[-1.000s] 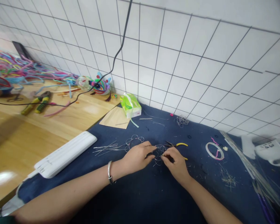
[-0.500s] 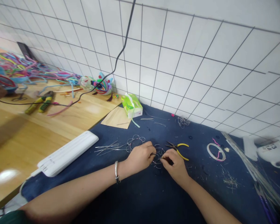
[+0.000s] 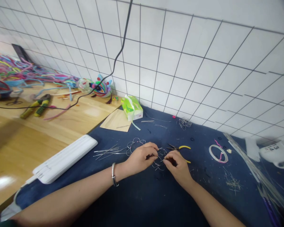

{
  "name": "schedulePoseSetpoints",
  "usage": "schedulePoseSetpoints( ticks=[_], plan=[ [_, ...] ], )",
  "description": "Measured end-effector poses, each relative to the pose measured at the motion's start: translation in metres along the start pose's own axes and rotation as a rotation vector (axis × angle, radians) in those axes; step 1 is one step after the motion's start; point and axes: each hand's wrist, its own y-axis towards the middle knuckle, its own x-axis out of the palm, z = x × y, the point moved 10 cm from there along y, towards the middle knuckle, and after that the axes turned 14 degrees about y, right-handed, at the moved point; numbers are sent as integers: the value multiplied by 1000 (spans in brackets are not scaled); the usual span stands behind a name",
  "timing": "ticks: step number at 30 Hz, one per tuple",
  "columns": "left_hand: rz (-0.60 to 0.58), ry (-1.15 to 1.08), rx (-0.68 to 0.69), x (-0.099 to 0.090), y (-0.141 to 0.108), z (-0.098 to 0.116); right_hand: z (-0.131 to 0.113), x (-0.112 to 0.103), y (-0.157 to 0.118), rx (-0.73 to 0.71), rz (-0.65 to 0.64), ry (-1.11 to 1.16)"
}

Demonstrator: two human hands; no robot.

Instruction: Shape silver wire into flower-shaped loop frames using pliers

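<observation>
Between my two hands is a thin wire ring with looped petals [image 3: 159, 160], like a flower outline. My left hand [image 3: 142, 157] pinches its left side with thumb and fingers. On the right side, the thumb and forefinger of my right hand [image 3: 178, 167] close on the wire. A second wire flower shape [image 3: 133, 145] lies just behind my left hand, partly covered by it. Yellow-handled pliers [image 3: 184, 147] lie behind my right hand, which hides part of them. Straight wire pieces [image 3: 107, 152] are scattered left of my left hand.
A white power strip [image 3: 66, 159] lies at left, and a green tissue pack [image 3: 132, 108] stands by the wall. At right are a ring-shaped roll [image 3: 218, 154], wire scraps [image 3: 233, 183] and a long wire bundle [image 3: 253, 167]. Green-yellow pliers [image 3: 36, 105] lie on the wooden table.
My left hand has shifted slightly left and its fingers have spread a little more. My right hand stays at the wire flower. The whole view has moved slightly.
</observation>
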Motion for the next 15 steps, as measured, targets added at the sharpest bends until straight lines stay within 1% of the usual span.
schedulePoseSetpoints(
  ticks=[6, 10, 15],
  plan=[
    [4, 116, 82, -1, -2, 10, -2, 0, 0, -18, 0, 13],
    [-16, 210, 106, 0, -2, 13, -7, 2, 0, -43, -10, 0],
    [-18, 276, 112, 0, 0, 15, -9, 5, -1, -23, -24, 9]
  ],
)
